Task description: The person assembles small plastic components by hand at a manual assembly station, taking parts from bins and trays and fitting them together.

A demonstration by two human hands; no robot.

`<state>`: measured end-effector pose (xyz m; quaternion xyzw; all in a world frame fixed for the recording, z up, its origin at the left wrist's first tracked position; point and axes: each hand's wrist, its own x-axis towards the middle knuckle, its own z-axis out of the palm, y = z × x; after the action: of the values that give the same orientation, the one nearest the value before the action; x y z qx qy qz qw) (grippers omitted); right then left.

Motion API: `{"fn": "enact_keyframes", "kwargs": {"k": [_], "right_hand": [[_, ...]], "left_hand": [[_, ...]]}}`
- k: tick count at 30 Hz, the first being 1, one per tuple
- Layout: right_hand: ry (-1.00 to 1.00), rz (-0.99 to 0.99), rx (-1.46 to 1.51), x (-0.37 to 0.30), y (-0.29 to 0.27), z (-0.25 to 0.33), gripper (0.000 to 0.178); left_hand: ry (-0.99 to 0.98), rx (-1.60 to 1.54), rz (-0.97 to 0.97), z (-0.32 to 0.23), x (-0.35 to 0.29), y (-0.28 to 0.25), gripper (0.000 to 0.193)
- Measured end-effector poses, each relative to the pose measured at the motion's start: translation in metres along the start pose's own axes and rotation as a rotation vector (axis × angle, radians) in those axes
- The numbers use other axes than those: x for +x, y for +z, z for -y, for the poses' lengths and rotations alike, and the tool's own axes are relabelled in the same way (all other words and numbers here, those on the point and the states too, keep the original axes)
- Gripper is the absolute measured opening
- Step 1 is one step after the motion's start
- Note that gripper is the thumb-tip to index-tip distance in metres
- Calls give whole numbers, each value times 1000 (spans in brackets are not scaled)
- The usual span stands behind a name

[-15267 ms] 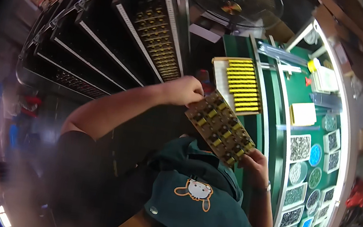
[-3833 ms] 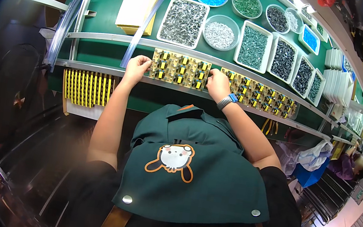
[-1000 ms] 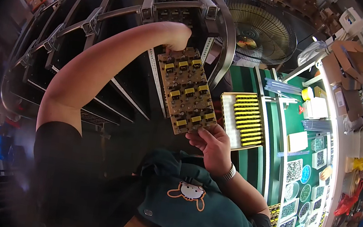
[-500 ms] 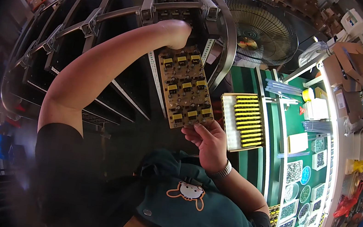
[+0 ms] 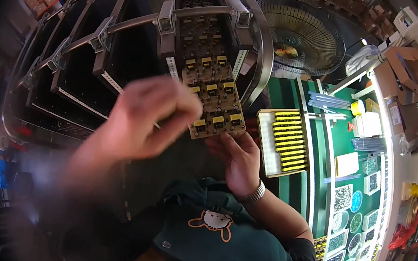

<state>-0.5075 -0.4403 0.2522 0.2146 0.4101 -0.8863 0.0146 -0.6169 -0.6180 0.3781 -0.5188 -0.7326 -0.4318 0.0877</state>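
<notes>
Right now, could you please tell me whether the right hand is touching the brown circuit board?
Touching: the head view shows the right hand holding the brown circuit board by its near edge, thumb on that edge.

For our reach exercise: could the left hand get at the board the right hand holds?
Probably yes: the left hand, blurred, appears beside the board, with nothing visible between them.
</notes>
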Motion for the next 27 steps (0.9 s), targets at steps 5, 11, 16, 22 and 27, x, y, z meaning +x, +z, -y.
{"fn": "enact_keyframes", "kwargs": {"k": [5, 11, 16, 22, 27], "right_hand": [[24, -4, 52, 0, 9, -4, 13], [-37, 12, 59, 15, 15, -10, 12], [-80, 32, 80, 34, 16, -12, 11], [-115, 26, 71, 56, 21, -14, 11], [-146, 12, 75, 72, 23, -21, 12]], "left_hand": [[-203, -344, 387, -10, -67, 23, 15], [-391, -398, 446, 7, -123, 68, 8], [-494, -453, 444, 16, -147, 88, 8], [-556, -414, 444, 18, -152, 93, 9], [-578, -442, 456, 23, -157, 96, 9]]}}
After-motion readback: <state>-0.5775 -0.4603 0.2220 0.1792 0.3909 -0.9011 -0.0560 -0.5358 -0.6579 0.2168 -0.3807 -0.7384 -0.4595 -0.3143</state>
